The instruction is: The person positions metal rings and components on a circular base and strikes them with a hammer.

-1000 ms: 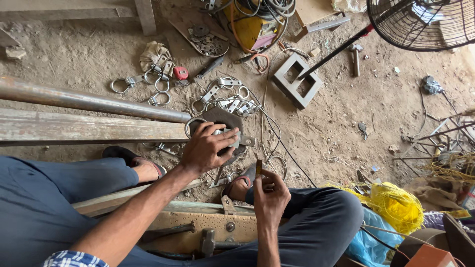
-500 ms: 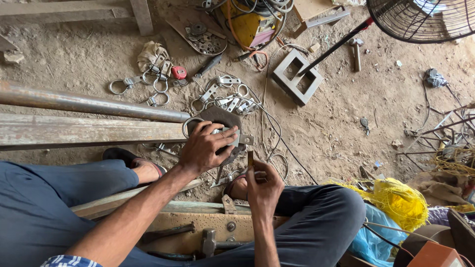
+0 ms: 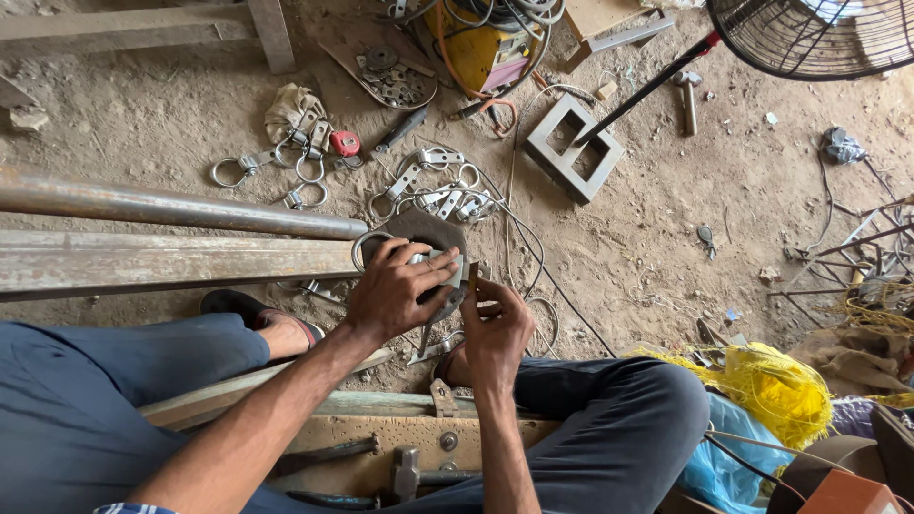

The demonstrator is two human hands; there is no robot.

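Note:
My left hand (image 3: 395, 290) presses a metal ring clamp (image 3: 440, 259) down onto a dark round metal plate (image 3: 419, 231) at the end of a long metal bar (image 3: 171, 264). My right hand (image 3: 495, 328) is right beside it, pinching a small thin stick-like piece (image 3: 473, 276) that touches the clamp's edge. A thin black cable (image 3: 543, 276) runs past both hands across the sandy ground. I sit with my legs in blue trousers (image 3: 609, 419) on either side of a wooden board (image 3: 381, 419).
Loose ring clamps (image 3: 433, 186) and a red tape measure (image 3: 345, 143) lie on the sand beyond my hands. A grey hollow block (image 3: 571, 148), a hammer (image 3: 687, 95), a yellow machine (image 3: 476, 48), a fan guard (image 3: 819, 33) and yellow cord (image 3: 771, 381) surround the spot. A steel pipe (image 3: 181, 209) lies left.
My right hand has moved up from near my knee to the clamp, bringing the small stick to it. My left hand has stayed on the clamp.

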